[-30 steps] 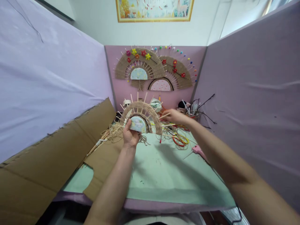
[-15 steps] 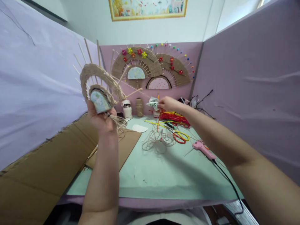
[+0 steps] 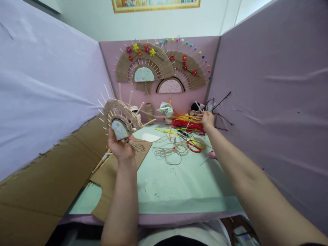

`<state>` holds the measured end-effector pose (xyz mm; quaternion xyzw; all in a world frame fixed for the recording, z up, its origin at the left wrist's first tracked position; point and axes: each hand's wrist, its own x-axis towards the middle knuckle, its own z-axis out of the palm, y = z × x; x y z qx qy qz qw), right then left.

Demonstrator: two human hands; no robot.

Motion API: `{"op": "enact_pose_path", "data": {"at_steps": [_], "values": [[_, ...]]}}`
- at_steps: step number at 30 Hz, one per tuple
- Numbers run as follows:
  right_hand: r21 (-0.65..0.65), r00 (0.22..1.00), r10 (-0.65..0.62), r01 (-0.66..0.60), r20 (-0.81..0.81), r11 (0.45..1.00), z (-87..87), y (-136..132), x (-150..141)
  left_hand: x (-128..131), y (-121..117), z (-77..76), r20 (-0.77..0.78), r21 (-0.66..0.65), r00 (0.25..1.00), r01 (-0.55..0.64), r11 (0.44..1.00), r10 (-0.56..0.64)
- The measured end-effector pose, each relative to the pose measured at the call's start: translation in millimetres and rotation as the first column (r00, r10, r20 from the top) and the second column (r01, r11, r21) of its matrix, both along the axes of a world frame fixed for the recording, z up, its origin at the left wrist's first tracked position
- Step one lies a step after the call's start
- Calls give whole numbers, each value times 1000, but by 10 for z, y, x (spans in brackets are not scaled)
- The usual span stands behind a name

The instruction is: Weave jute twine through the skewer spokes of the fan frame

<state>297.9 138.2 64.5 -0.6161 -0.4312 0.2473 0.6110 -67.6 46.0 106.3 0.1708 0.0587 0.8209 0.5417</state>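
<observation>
My left hand (image 3: 122, 146) grips a small woven fan (image 3: 123, 110) by its base, at the left over the cardboard. The fan has twine woven between thin wooden sticks that spread outward, a pale floral half-round patch (image 3: 120, 130) and a bundle of loose twine hanging below. Stretched far to the right, my right hand (image 3: 207, 120) has its fingers pinched together beside the red and yellow pipe cleaners (image 3: 187, 123). A thin strand of twine (image 3: 160, 116) runs from the fan's right edge towards it; its far end is hard to make out among the fingers.
Loose twine (image 3: 171, 150) lies coiled mid-table beside scissors (image 3: 196, 145). A pink glue gun (image 3: 212, 154) is mostly behind my right forearm. A twine spool (image 3: 149, 112) and dark twigs (image 3: 222, 102) stand at the back. Finished fans (image 3: 164, 65) hang on the pink panel. Cardboard (image 3: 77, 150) lines the left.
My right hand has moved right, away from the fan, drawing the strand out longer. The fan in my left hand sits lower and slightly further right in view. The view has tipped downward.
</observation>
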Motion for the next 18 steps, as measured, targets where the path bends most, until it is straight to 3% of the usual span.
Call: {"op": "enact_pose_path", "data": {"at_steps": [5, 10, 12, 14, 18], "values": [[-154, 957, 234, -209, 169, 966, -253, -161, -134, 148, -12, -169, -176, -240, 978, 71, 968, -115], [-150, 871, 428, -403, 239, 903, -185, -329, -563, 320, -14, -418, -351, -303, 868, 250, 920, -352], [21, 803, 577, -586, 151, 810, -135, -461, -832, 364, -20, -511, -414, -341, 783, 339, 877, -464], [149, 711, 703, -692, -33, 706, -125, -611, -1085, 400, -30, -583, -461, -379, 714, 378, 845, -527], [56, 560, 778, -801, -285, 596, -226, -814, -1329, 456, -23, -656, -492, -406, 675, 381, 830, -550]]}}
